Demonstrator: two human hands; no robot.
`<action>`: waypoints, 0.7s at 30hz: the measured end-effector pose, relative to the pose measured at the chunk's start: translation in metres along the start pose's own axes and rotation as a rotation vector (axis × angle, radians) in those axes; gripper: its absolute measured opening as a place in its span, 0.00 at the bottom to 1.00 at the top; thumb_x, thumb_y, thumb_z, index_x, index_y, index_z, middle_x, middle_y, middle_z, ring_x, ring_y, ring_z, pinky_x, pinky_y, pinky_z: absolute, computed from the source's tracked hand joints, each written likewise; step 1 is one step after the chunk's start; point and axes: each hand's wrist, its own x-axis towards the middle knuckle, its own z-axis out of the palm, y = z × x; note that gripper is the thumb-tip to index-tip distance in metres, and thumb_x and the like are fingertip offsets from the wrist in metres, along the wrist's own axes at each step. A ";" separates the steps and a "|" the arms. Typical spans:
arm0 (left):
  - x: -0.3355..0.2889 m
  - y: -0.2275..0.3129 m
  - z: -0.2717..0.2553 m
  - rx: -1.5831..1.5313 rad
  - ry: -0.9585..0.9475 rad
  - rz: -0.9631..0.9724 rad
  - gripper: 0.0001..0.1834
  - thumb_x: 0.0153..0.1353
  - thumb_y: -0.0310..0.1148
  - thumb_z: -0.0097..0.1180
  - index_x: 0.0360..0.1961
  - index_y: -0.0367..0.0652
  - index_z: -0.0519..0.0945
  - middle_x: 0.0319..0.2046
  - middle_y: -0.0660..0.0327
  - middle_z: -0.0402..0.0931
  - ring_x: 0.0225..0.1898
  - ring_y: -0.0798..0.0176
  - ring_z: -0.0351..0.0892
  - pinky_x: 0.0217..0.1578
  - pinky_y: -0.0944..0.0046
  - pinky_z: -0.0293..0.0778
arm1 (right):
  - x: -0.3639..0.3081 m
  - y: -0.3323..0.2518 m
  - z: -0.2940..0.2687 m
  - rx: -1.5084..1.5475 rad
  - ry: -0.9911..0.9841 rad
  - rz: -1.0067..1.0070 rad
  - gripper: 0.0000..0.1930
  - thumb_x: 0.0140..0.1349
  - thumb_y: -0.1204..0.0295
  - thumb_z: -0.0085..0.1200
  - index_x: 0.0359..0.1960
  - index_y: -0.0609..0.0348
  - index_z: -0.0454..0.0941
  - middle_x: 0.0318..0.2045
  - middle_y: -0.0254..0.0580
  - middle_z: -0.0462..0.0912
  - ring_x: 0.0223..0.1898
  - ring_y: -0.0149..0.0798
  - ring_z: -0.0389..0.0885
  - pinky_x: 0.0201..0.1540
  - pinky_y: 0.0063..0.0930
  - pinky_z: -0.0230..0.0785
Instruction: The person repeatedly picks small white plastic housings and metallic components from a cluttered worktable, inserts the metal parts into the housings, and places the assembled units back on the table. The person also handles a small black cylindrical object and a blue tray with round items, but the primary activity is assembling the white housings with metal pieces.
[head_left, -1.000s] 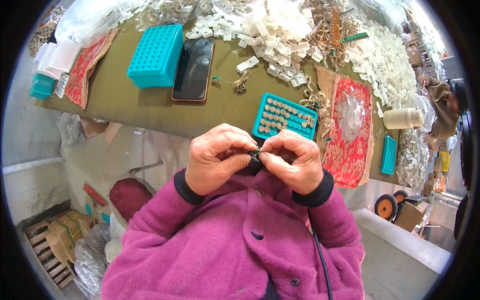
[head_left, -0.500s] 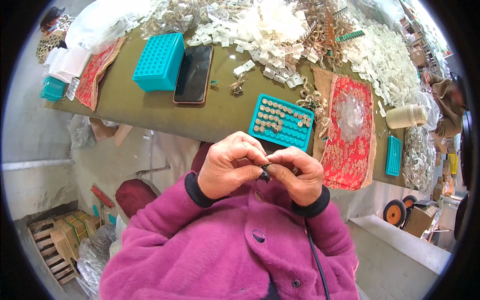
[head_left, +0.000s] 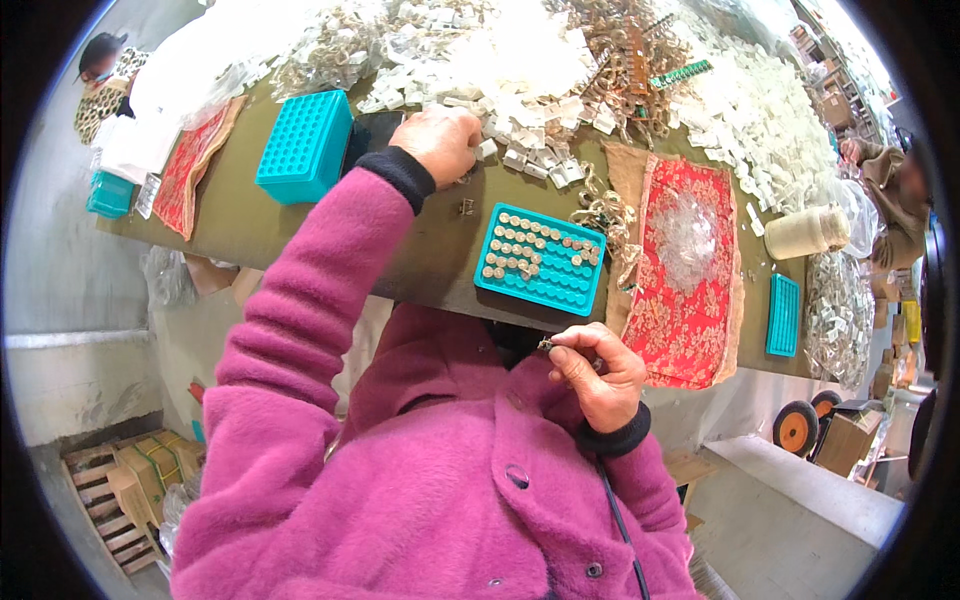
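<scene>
My left hand (head_left: 440,145) is stretched far across the table, back upward, at the near edge of a heap of white plastic pieces (head_left: 530,150). Its fingertips are hidden, so what they touch does not show. A phone (head_left: 375,135) lies partly covered by that hand and sleeve. Close to my chest, my right hand (head_left: 602,378) pinches a small dark metal part (head_left: 546,343) between thumb and fingers. Between the hands sits a teal tray (head_left: 540,262) with rows of round metallic pieces in its upper and left wells. A tiny metal piece (head_left: 467,207) lies left of the tray.
A teal rack block (head_left: 305,150) stands left of the phone. Right of the tray are tangled beige strips (head_left: 605,215) and a red patterned cloth (head_left: 680,330) bearing clear bits. Farther right are a cream spool (head_left: 805,232) and another teal tray (head_left: 783,315). Other people are at both sides.
My left hand has left the front of my chest and reached forward to the white heap. My right hand has lowered slightly, still pinching a small dark part. The view has shifted a little.
</scene>
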 end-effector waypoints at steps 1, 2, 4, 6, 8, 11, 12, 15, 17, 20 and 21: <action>-0.002 0.001 -0.003 -0.054 0.023 0.010 0.09 0.57 0.32 0.64 0.38 0.43 0.87 0.35 0.51 0.86 0.41 0.48 0.88 0.46 0.50 0.81 | 0.000 0.000 -0.001 0.000 0.004 0.013 0.06 0.68 0.83 0.65 0.44 0.64 0.84 0.37 0.35 0.84 0.31 0.25 0.83 0.32 0.18 0.77; -0.006 0.002 -0.007 -0.097 0.130 0.074 0.10 0.57 0.31 0.63 0.40 0.43 0.88 0.33 0.51 0.86 0.38 0.48 0.87 0.44 0.52 0.82 | 0.000 0.001 -0.003 -0.005 0.008 0.028 0.06 0.68 0.83 0.64 0.44 0.64 0.84 0.37 0.35 0.84 0.31 0.25 0.83 0.32 0.17 0.76; -0.020 0.006 -0.017 -0.265 0.290 0.099 0.11 0.62 0.27 0.61 0.45 0.39 0.87 0.31 0.56 0.86 0.37 0.59 0.88 0.42 0.60 0.82 | 0.001 0.000 -0.005 0.014 -0.012 0.012 0.07 0.68 0.85 0.63 0.45 0.65 0.83 0.39 0.36 0.83 0.33 0.25 0.82 0.35 0.18 0.77; -0.046 0.012 -0.027 -0.655 0.279 0.000 0.12 0.67 0.22 0.56 0.49 0.33 0.84 0.33 0.60 0.85 0.38 0.65 0.87 0.43 0.65 0.81 | 0.003 -0.001 -0.004 0.023 -0.015 -0.003 0.08 0.68 0.87 0.62 0.46 0.66 0.83 0.40 0.37 0.82 0.34 0.26 0.82 0.37 0.18 0.77; -0.080 0.023 -0.036 -1.086 0.206 -0.009 0.12 0.72 0.19 0.53 0.54 0.28 0.79 0.41 0.59 0.85 0.41 0.63 0.87 0.46 0.65 0.82 | 0.005 -0.003 0.000 0.025 -0.004 -0.028 0.08 0.68 0.87 0.61 0.46 0.66 0.83 0.41 0.38 0.82 0.34 0.26 0.82 0.37 0.18 0.77; -0.137 0.059 -0.025 -1.391 0.117 -0.067 0.13 0.70 0.14 0.51 0.54 0.32 0.77 0.42 0.57 0.84 0.46 0.63 0.87 0.52 0.62 0.83 | 0.007 -0.006 0.009 0.052 0.019 -0.150 0.08 0.68 0.87 0.61 0.46 0.66 0.83 0.41 0.39 0.82 0.34 0.26 0.82 0.37 0.18 0.78; -0.154 0.071 -0.019 -1.466 0.045 -0.098 0.13 0.70 0.15 0.56 0.54 0.33 0.77 0.44 0.56 0.85 0.46 0.62 0.87 0.53 0.61 0.83 | 0.008 -0.007 0.012 0.023 0.036 -0.203 0.08 0.68 0.87 0.61 0.46 0.65 0.83 0.41 0.40 0.82 0.34 0.26 0.82 0.37 0.19 0.77; -0.189 0.101 0.002 -1.670 -0.081 -0.198 0.15 0.71 0.17 0.60 0.57 0.35 0.76 0.46 0.55 0.85 0.47 0.62 0.87 0.50 0.60 0.85 | 0.010 -0.010 0.021 -0.072 0.056 -0.298 0.09 0.66 0.87 0.63 0.46 0.65 0.83 0.40 0.41 0.82 0.35 0.29 0.82 0.37 0.23 0.78; -0.203 0.111 0.009 -1.784 -0.120 -0.288 0.17 0.71 0.17 0.60 0.58 0.35 0.75 0.48 0.56 0.84 0.48 0.63 0.87 0.48 0.61 0.87 | 0.014 -0.011 0.025 -0.294 0.036 -0.424 0.11 0.63 0.84 0.67 0.46 0.64 0.84 0.39 0.44 0.83 0.37 0.37 0.84 0.39 0.29 0.79; -0.210 0.115 0.015 -1.792 -0.014 -0.222 0.18 0.70 0.16 0.60 0.59 0.36 0.76 0.49 0.58 0.83 0.49 0.65 0.86 0.47 0.61 0.89 | 0.015 -0.010 0.032 -0.450 0.000 -0.550 0.12 0.62 0.82 0.69 0.46 0.62 0.85 0.38 0.46 0.83 0.37 0.42 0.85 0.40 0.32 0.79; -0.212 0.115 0.015 -1.757 0.003 -0.214 0.18 0.70 0.16 0.60 0.59 0.36 0.76 0.49 0.58 0.83 0.49 0.65 0.86 0.48 0.61 0.89 | 0.014 -0.010 0.033 -0.465 -0.001 -0.558 0.12 0.61 0.82 0.70 0.46 0.62 0.85 0.38 0.46 0.83 0.37 0.42 0.85 0.40 0.32 0.79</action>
